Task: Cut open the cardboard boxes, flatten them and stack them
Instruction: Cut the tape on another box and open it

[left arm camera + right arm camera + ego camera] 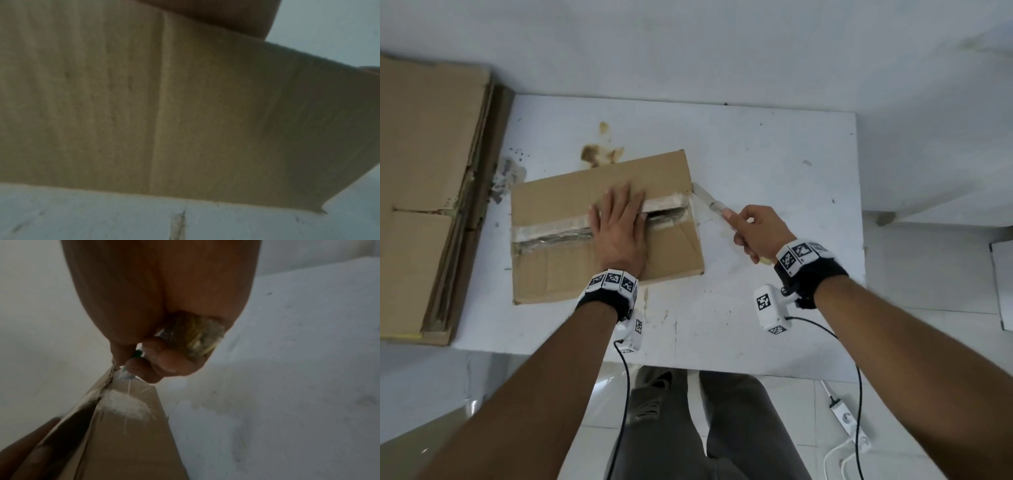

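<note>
A brown cardboard box [558,260] lies on the white table [774,154], its taped top seam slit and gaping along the middle. My left hand [619,226] lies flat on the box top with straight fingers, pressing across the seam. My right hand [753,233] grips a cutter [710,202] whose blade tip meets the box's right end at the seam. In the right wrist view the curled fingers [164,363] hold the cutter handle [195,337] above the torn tape [123,405]. The left wrist view shows only the box side [185,113].
A stack of flattened cardboard [431,192] lies at the table's left end, overhanging the edge. Brown stains [599,150] mark the table behind the box. A white wall runs behind. A power strip [849,421] and cable lie on the tiled floor at right.
</note>
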Demonstrator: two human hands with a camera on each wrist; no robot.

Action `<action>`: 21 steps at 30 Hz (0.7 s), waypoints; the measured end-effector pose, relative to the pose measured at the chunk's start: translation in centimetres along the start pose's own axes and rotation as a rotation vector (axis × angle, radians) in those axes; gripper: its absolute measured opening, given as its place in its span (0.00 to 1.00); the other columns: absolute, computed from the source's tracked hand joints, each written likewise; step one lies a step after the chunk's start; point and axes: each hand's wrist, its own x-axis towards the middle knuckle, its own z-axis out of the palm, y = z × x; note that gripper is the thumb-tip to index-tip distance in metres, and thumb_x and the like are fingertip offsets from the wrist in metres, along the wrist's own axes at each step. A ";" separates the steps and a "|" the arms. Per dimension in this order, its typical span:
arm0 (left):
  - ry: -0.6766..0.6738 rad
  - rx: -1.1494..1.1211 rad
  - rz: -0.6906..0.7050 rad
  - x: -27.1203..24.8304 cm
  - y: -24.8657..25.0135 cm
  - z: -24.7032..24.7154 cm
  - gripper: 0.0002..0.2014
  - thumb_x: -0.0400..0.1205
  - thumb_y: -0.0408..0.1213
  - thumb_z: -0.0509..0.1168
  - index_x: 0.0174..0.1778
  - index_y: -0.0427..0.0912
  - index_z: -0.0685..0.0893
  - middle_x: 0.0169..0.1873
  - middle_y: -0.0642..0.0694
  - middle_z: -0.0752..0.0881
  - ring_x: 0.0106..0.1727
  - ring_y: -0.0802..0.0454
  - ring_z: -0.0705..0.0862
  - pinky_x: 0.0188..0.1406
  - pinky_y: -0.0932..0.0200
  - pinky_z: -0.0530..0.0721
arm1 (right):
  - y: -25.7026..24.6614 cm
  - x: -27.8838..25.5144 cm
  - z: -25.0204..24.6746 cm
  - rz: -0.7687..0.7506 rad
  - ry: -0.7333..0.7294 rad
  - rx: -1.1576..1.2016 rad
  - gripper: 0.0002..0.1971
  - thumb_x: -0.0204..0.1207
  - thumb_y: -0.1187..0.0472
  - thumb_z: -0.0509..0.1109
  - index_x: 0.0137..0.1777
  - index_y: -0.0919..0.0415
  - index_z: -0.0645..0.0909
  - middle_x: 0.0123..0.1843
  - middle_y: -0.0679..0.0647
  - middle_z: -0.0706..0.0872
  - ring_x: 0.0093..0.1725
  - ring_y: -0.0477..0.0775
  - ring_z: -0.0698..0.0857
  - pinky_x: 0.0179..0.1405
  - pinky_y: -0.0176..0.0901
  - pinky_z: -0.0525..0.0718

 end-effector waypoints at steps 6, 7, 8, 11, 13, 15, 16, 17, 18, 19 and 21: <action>0.024 -0.028 0.004 0.1 -0.3 0.0 0.21 0.93 0.45 0.54 0.83 0.51 0.76 0.86 0.50 0.69 0.89 0.43 0.61 0.88 0.36 0.50 | -1.7 0.7 -2.3 0.055 -0.055 -0.177 0.27 0.79 0.33 0.68 0.44 0.61 0.81 0.30 0.54 0.84 0.19 0.50 0.71 0.22 0.41 0.77; 0.029 -0.040 0.004 0.1 -0.3 0.0 0.21 0.93 0.45 0.54 0.83 0.51 0.76 0.85 0.49 0.70 0.89 0.43 0.62 0.88 0.36 0.50 | -1.8 0.7 -2.3 0.051 -0.049 -0.182 0.27 0.80 0.33 0.67 0.45 0.61 0.81 0.31 0.54 0.85 0.19 0.50 0.72 0.22 0.41 0.78; 0.033 -0.052 0.005 0.0 -0.3 -0.1 0.21 0.93 0.44 0.55 0.82 0.50 0.77 0.85 0.49 0.71 0.88 0.42 0.62 0.88 0.37 0.51 | -1.9 0.7 -2.2 0.048 -0.037 -0.171 0.27 0.81 0.34 0.67 0.46 0.62 0.81 0.32 0.55 0.86 0.19 0.50 0.72 0.21 0.40 0.78; 0.058 -0.062 0.012 0.1 -0.1 -0.8 0.20 0.92 0.43 0.57 0.80 0.49 0.79 0.83 0.48 0.74 0.87 0.41 0.65 0.86 0.38 0.53 | -2.6 0.3 -1.2 0.034 -0.039 -0.052 0.24 0.83 0.38 0.66 0.55 0.62 0.83 0.33 0.58 0.86 0.18 0.51 0.72 0.16 0.36 0.74; 0.082 -0.073 0.014 0.5 -0.2 -1.8 0.19 0.92 0.42 0.57 0.80 0.49 0.79 0.82 0.48 0.75 0.86 0.42 0.67 0.86 0.40 0.55 | -3.4 0.0 -0.4 0.006 -0.066 0.004 0.21 0.84 0.40 0.67 0.61 0.59 0.83 0.33 0.58 0.86 0.18 0.51 0.71 0.16 0.36 0.74; 0.102 -0.100 0.009 1.0 -0.5 -3.4 0.19 0.93 0.42 0.57 0.80 0.48 0.80 0.81 0.48 0.76 0.85 0.43 0.69 0.85 0.43 0.55 | -4.5 -0.4 -0.2 -0.029 -0.086 0.008 0.20 0.84 0.40 0.67 0.61 0.58 0.82 0.34 0.57 0.89 0.18 0.52 0.71 0.18 0.38 0.75; 0.106 -0.113 0.005 1.2 -0.6 -4.3 0.19 0.92 0.42 0.57 0.79 0.48 0.80 0.81 0.47 0.77 0.85 0.43 0.69 0.85 0.44 0.56 | -5.2 -0.6 -0.2 -0.051 -0.089 -0.003 0.20 0.84 0.41 0.67 0.60 0.58 0.82 0.36 0.57 0.91 0.19 0.53 0.72 0.19 0.39 0.77; 0.109 -0.128 -0.001 1.4 -0.7 -5.2 0.19 0.92 0.43 0.56 0.79 0.48 0.80 0.81 0.47 0.77 0.84 0.43 0.70 0.85 0.43 0.57 | -5.8 -0.9 -0.3 -0.074 -0.087 -0.014 0.19 0.84 0.42 0.67 0.58 0.58 0.82 0.38 0.57 0.93 0.20 0.53 0.73 0.20 0.41 0.79; 0.114 -0.147 -0.009 1.7 -0.8 -6.0 0.20 0.92 0.43 0.56 0.79 0.48 0.80 0.80 0.47 0.77 0.84 0.43 0.70 0.85 0.41 0.58 | -6.5 -1.2 -0.3 -0.093 -0.085 -0.018 0.18 0.84 0.43 0.67 0.57 0.59 0.82 0.40 0.57 0.93 0.21 0.54 0.74 0.21 0.43 0.81; 0.123 -0.168 -0.017 2.0 -0.9 -6.7 0.20 0.92 0.43 0.56 0.79 0.47 0.80 0.80 0.47 0.77 0.84 0.43 0.70 0.85 0.39 0.59 | -7.2 -1.5 -0.4 -0.108 -0.089 -0.009 0.18 0.85 0.44 0.68 0.57 0.60 0.82 0.42 0.57 0.92 0.22 0.54 0.75 0.22 0.46 0.83; 0.137 -0.198 -0.015 2.3 -0.9 -7.8 0.19 0.93 0.43 0.56 0.79 0.47 0.80 0.80 0.46 0.78 0.83 0.43 0.71 0.85 0.35 0.61 | -8.5 -2.2 -0.2 -0.121 -0.126 0.029 0.18 0.85 0.46 0.69 0.57 0.64 0.82 0.42 0.58 0.89 0.24 0.56 0.78 0.27 0.52 0.88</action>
